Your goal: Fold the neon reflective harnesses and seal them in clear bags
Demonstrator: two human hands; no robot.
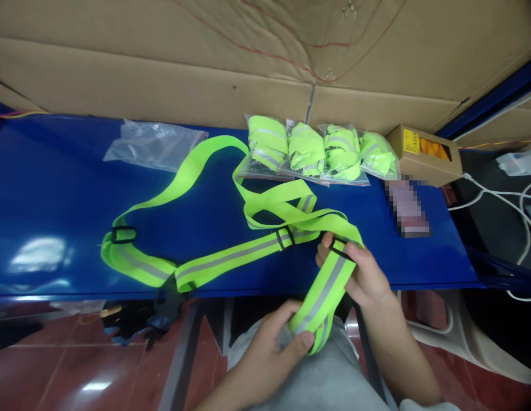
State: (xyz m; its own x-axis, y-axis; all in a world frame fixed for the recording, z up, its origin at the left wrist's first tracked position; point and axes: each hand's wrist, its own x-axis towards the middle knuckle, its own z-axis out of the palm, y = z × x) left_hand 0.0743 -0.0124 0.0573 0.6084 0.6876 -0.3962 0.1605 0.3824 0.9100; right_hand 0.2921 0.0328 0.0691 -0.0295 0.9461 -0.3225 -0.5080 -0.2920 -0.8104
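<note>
A long neon-yellow reflective strap [231, 251] with a grey stripe lies looped across the blue table, and its near end is lifted in front of me. My left hand [280, 345] pinches the lower folded end between thumb and fingers, below the table's edge. Higher up, my right hand [362, 265] grips the same strap at a black slide buckle [340, 249]. Two more black sliders, one at the left bend [123, 234] and one mid-strap [285, 238], sit on the strap. A dark clip [170, 294] hangs over the front edge.
Several clear bags of folded neon straps [306, 149] line the back of the blue table [68, 200]. Left of them lies a flat clear bag [152, 145]. A cardboard box [428, 155], a blurred-out phone-like object [407, 206] and white cables [525, 222] are at right. Cardboard walls the back.
</note>
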